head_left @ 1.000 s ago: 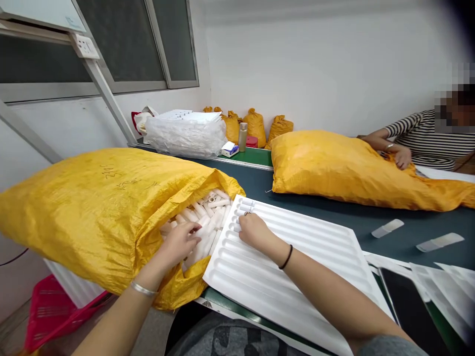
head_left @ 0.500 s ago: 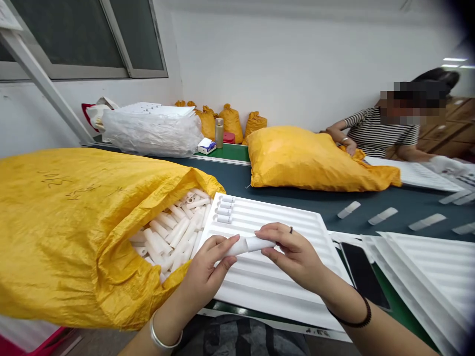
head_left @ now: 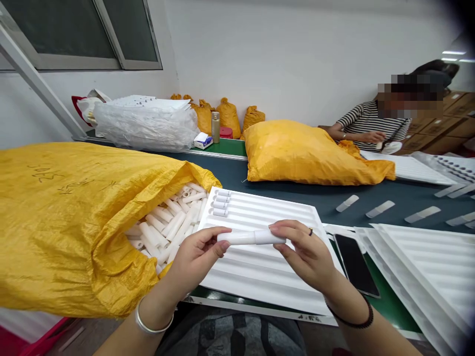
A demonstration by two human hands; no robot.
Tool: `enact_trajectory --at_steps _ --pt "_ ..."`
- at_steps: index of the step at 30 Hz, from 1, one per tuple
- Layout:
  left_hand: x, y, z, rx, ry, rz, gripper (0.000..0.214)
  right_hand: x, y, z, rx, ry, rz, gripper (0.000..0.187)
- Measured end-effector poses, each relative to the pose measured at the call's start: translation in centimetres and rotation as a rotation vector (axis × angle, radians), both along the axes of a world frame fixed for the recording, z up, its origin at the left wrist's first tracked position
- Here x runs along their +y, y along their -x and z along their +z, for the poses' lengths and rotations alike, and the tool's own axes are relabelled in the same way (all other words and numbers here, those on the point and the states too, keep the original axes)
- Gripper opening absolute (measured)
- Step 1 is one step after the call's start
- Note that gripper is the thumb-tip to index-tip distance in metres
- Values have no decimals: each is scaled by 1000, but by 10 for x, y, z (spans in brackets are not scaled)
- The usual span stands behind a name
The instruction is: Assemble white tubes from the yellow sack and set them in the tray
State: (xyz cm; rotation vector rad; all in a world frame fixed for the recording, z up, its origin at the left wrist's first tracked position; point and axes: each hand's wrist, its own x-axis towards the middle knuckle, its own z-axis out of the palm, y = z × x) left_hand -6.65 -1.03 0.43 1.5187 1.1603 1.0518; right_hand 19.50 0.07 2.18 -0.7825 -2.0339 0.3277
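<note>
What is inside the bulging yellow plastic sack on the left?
The bulging yellow plastic sack shows a heap of white, hollow plastic tubes at its open mouth. Anything deeper cannot be seen: the sack's wall and the uppermost tubes cover it.

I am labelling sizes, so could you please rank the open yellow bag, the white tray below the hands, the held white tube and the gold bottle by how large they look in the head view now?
1. Open yellow bag
2. White tray
3. Held white tube
4. Gold bottle
</note>
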Motion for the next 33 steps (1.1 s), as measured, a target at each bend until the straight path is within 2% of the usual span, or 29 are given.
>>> enact_trajectory --at_steps 3,6,11,14,17,19,21,23,24,26,27,28,29,31,33 --pt "0 -2 1 55 -107 40 29 2 -4 -1 -9 23 -25 30" --pt "1 -6 4 163 -323 49 25 2 -8 -1 -16 75 -57 28" --pt "2 -13 8 286 -585 31 30 4 -14 1 -8 170 -83 25" --pt "3 -21 7 326 -623 2 31 3 -16 2 -6 184 -52 24" --pt "3 -30 0 331 -590 -11 30 -1 -12 -4 -35 153 -20 25" --pt "5 -34 -9 364 -558 -51 30 2 -9 -13 -141 139 9 28" --pt "10 -31 -17 454 -516 -121 39 15 -11 -24 -305 118 15 28" --pt "19 -15 -27 604 -472 -82 53 44 -27 -33 -427 156 -152 24" --pt "25 -2 -32 700 -446 7 58 62 -41 -35 -450 195 -304 23" --pt "38 31 -43 929 -382 278 55 100 -78 -35 -428 309 -667 26" --pt "45 49 -50 1081 -313 384 52 117 -99 -34 -416 346 -792 30" --pt "51 67 -57 1218 -211 433 49 131 -119 -34 -412 398 -898 32" --pt "56 82 -63 1304 -72 397 47 143 -137 -36 -421 466 -975 32" --pt "64 105 -74 1350 180 256 42 156 -164 -42 -463 644 -1065 27" --pt "68 114 -79 1291 305 172 38 159 -180 -49 -522 822 -1073 24"
